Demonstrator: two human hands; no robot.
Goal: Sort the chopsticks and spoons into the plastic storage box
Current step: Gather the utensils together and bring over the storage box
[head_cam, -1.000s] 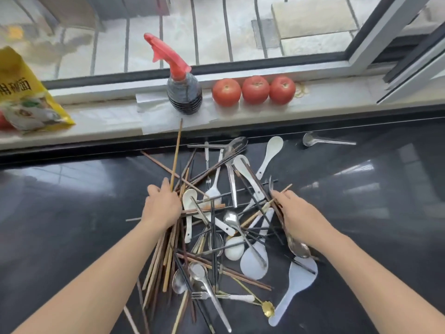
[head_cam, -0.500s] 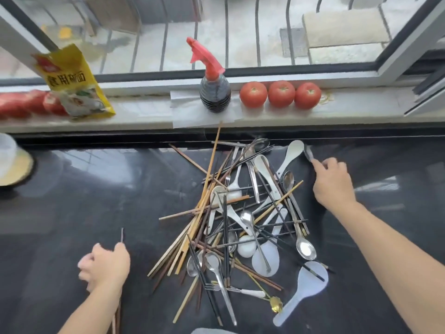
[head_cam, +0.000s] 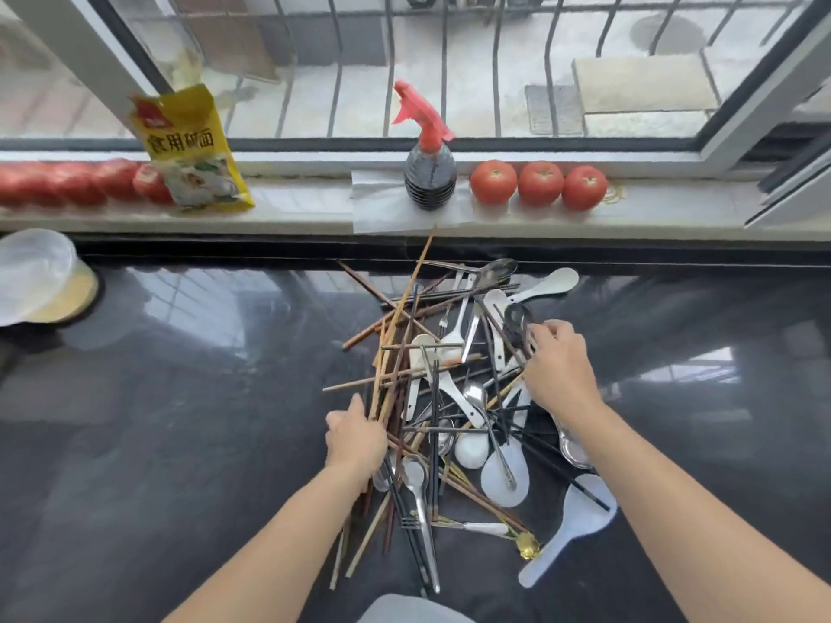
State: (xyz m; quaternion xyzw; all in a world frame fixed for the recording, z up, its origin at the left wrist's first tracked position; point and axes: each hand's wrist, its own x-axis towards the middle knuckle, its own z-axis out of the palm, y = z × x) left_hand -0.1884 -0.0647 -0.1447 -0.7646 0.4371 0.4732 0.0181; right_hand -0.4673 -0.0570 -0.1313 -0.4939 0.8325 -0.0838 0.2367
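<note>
Two hands: both are in the tangled pile [head_cam: 449, 397], seen from the head view only.
Pile: chopsticks [head_cam: 395, 335] and spoons [head_cam: 476, 397] lie crossed over one another near the middle of the dark countertop [head_cam: 180, 442], reaching toward its far edge; nothing here looks sorted yet.
Left hand [head_cam: 357, 436]: at the pile's left side, fingers curled onto a sheaf of light wooden chopsticks; it appears to grip them, probably to gather like pieces before lifting.
Right hand [head_cam: 557, 370]: on the pile's right side, fingertips bent round a dark-handled utensil [head_cam: 517, 321]; whether that is a spoon or something else I cannot tell.
Why the overlap matters: pieces lean on each other, so pulling one will likely drag its neighbours.
Storage box: no plastic storage box can be identified; a grey edge at the bottom of the frame [head_cam: 413, 611] is too cropped to name.
Rice paddles: white, at the pile's near right [head_cam: 571, 528].
Windowsill: spray bottle [head_cam: 429, 173], three tomatoes [head_cam: 539, 184], a yellow packet [head_cam: 193, 150].
</note>
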